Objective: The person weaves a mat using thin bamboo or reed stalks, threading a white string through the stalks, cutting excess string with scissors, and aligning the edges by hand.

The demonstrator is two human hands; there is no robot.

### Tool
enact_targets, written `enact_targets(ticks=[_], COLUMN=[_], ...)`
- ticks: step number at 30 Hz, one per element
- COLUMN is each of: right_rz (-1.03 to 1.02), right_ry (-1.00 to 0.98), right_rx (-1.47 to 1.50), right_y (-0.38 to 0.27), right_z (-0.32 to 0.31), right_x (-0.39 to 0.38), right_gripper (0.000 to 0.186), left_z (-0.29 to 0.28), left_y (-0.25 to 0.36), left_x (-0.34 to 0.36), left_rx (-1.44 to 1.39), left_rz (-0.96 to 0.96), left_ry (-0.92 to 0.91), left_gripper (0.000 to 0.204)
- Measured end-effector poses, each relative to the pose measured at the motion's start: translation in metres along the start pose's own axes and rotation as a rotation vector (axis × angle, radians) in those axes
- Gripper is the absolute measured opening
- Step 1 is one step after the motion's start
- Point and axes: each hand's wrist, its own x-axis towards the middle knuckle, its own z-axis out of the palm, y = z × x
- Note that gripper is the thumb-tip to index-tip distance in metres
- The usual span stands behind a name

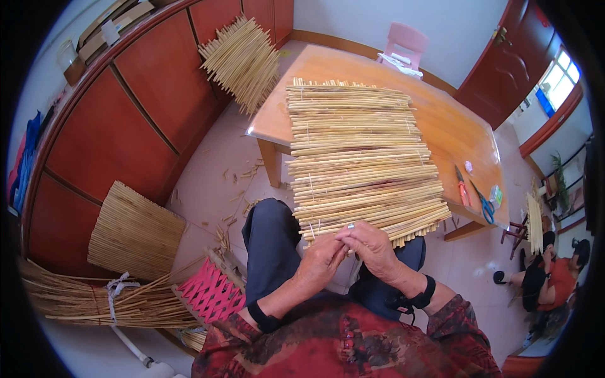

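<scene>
Presumably for support, the tan rectangular reed mat (365,151) is laid on the orange wooden table (457,126); nearer, bare left hand (319,257) and bare right hand (373,247) are curled together, any grip being indiscernible.

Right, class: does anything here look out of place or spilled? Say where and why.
Yes: short stalk pieces lie scattered on the floor between the red cabinets and the wooden table, looking strewn, unlike the neatly tied bundle nearby.

A head-worn fisheye camera is looking down close over the hands (374,249) and facing forward across the bench (450,123); its wide, round view is reaching from the cabinets (104,135) at left to the door (505,69) at upper right.
</scene>
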Motion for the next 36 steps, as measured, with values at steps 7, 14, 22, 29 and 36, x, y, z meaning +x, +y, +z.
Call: enact_targets(ticks=[7,14,22,29,36], right_rz=[0.124,0.243,-0.433,0.111,0.006], right_ry=[0.118,-0.051,0.673,0.263,-0.234], right_rx=[0.556,0.354,0.023,-0.35,-0.62], right_y=[-0.017,-0.044,-0.176,-0.059,0.031], right_z=[-0.011,-0.001,-0.268,-0.131,0.021], right_x=[0.032,0.06,0.093,0.097,0.071], right_gripper=[0.026,0.026,0.032,0.016,0.017], left_z=[-0.01,0.008,0.007,0.012,0.007], left_y=[-0.074,-0.091,-0.091,-0.097,-0.09], left_x=[-0.017,-0.001,-0.001,-0.004,-0.002], left_rx=[-0.317,-1.131,-1.085,-1.089,-1.216], left_rz=[-0.346,-0.606,-0.555,-0.603,-0.636], left_ry=[0.531,0.206,0.258,0.303,0.236], left_gripper=[0.041,0.034,0.027,0.026,0.026])
